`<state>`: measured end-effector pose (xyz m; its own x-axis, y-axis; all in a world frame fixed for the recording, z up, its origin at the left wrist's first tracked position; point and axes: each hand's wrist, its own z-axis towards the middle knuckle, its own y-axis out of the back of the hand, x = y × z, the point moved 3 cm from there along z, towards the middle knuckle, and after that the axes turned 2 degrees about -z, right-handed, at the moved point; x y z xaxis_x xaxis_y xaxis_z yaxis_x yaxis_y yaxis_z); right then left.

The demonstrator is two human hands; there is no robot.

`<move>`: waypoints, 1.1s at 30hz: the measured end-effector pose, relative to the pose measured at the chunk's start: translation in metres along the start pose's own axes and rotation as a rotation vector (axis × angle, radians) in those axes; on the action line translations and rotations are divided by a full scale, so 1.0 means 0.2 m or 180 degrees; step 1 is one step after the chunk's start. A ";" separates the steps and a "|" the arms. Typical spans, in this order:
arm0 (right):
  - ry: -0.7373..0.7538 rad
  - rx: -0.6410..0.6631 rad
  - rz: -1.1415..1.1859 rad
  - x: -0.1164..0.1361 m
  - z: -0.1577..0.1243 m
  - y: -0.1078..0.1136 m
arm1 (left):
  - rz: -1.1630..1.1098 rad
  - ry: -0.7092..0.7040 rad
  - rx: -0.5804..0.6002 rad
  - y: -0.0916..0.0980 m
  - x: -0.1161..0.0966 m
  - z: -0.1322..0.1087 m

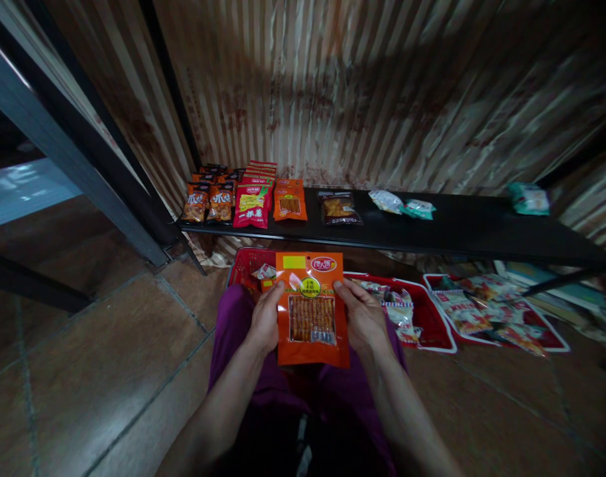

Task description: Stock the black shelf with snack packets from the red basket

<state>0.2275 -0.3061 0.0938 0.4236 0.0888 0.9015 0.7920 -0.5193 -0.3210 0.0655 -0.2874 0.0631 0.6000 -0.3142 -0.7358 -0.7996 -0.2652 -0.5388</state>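
Observation:
An orange snack packet (311, 354) with a clear window showing brown sticks is held upright above my lap. My left hand (266, 318) grips its left edge, thumb on the front. On the opposite edge my right hand (363, 317) pinches it the same way; the fingers behind the packet are hidden. Beyond it, on the black shelf (462, 225), stand a matching orange packet (289, 201), a pink-red packet (252, 204) with more behind it, and several black-and-orange packets (220, 202). A dark packet (339, 208) with a window lies to their right.
White-and-green packets (419, 209) lie farther right on the shelf, with a green one (528, 199) near its end. Below stand red baskets: one at left (241, 265), one in the middle (435, 334) and one at right (556, 338), holding snack packets. A metal post (84, 152) rises at left.

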 end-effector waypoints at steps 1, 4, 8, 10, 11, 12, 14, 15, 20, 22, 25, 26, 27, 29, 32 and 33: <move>0.0008 -0.0001 -0.0003 0.00 0.00 0.00 | -0.0005 0.0010 0.0046 0.00 -0.01 0.00; 0.0006 -0.0073 0.0055 -0.01 0.01 0.01 | 0.0007 0.0069 0.0250 -0.01 -0.02 -0.02; -0.0015 -0.0161 0.0135 -0.01 0.01 0.02 | 0.0038 0.0183 0.0312 -0.01 -0.02 -0.05; -0.0025 -0.0052 0.0118 0.00 0.00 0.01 | -0.0005 0.0274 0.0245 -0.01 -0.01 -0.05; -0.0029 0.0029 0.0107 0.00 0.00 0.00 | -0.0029 0.0303 0.0177 -0.01 -0.01 -0.05; -0.0038 0.0114 0.0099 0.00 -0.01 0.00 | -0.0052 0.0313 0.0090 -0.01 -0.01 -0.05; -0.0086 0.0272 0.0092 0.01 -0.02 -0.01 | -0.0099 0.0275 -0.0040 0.00 -0.01 -0.04; -0.0126 0.0339 0.0087 0.01 -0.02 -0.02 | -0.0117 0.0236 -0.0050 0.00 -0.01 -0.04; -0.0197 0.0588 -0.0053 0.01 -0.04 -0.03 | -0.0157 0.0130 0.0087 -0.01 -0.03 -0.03; -0.0193 0.0658 -0.0122 0.00 -0.03 -0.03 | -0.0204 0.0147 0.0039 -0.01 -0.03 -0.03; -0.0162 0.0700 -0.0178 0.00 -0.03 -0.03 | -0.0216 0.0133 -0.0080 0.00 -0.04 -0.02; -0.0154 0.0683 -0.0178 -0.01 -0.03 -0.03 | -0.0210 0.0127 -0.0097 -0.01 -0.04 -0.02; -0.0147 0.0650 -0.0168 -0.01 -0.03 -0.03 | -0.0205 0.0131 -0.0075 -0.01 -0.05 -0.02; -0.0142 0.0572 -0.0118 -0.01 -0.02 -0.03 | -0.0209 0.0198 0.0143 -0.02 -0.06 -0.03; -0.0113 0.0471 0.0003 0.00 -0.02 -0.03 | -0.0215 0.0386 0.0631 -0.04 -0.06 -0.05; -0.0110 0.0449 0.0046 0.01 -0.01 -0.03 | -0.0183 0.0425 0.0765 -0.05 -0.06 -0.06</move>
<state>0.2225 -0.3058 0.0975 0.4483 0.1126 0.8867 0.8386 -0.3963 -0.3737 0.0658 -0.2925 0.0819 0.6300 -0.4263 -0.6491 -0.7377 -0.0674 -0.6717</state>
